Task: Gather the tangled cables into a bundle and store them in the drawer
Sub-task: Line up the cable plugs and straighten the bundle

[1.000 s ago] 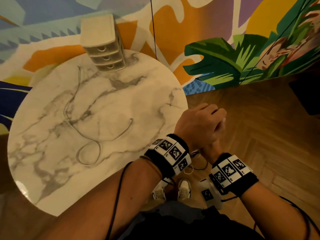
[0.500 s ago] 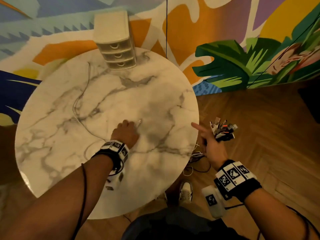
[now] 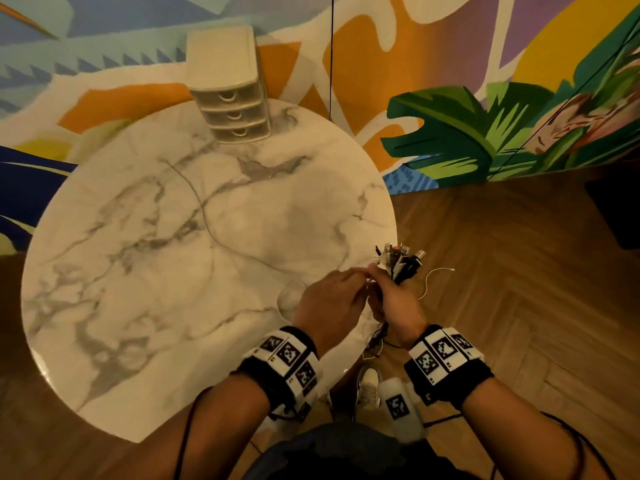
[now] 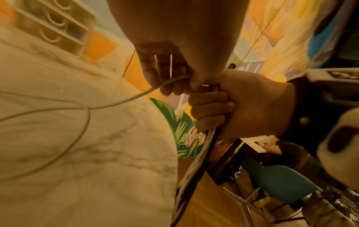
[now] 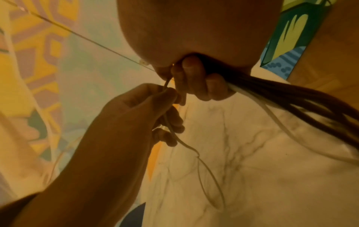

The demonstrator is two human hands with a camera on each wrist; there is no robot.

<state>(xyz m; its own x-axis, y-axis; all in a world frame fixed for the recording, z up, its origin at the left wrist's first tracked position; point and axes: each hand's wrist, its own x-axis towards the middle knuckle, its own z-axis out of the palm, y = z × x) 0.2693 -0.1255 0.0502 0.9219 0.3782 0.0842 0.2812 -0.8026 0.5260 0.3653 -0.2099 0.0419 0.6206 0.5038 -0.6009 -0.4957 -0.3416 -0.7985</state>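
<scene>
My right hand [image 3: 393, 294] grips a bundle of dark and white cables [image 3: 398, 261] at the round marble table's [image 3: 138, 306] right edge; their connectors stick up above the fist and the rest hang toward the floor [image 4: 194, 169]. Right beside it, my left hand [image 3: 346, 285] pinches one end of a thin white cable [image 3: 204, 216] that trails back across the tabletop. In the left wrist view that cable [image 4: 124, 99] runs from my left fingers [image 4: 170, 86] onto the marble. A small cream three-drawer unit [image 3: 230, 105] stands at the table's far edge, all drawers closed.
A painted mural wall [image 3: 450, 133] rises behind the table. Wooden floor [image 3: 519, 306] lies to the right, with a dark object [image 3: 616, 209] at the frame edge. My shoes [image 3: 369, 386] show below the hands. A teal chair [image 4: 281, 181] stands nearby.
My left hand left the middle of the table and came to the right hand, dragging the white cable's end with it. The right hand kept hold of the bundle.
</scene>
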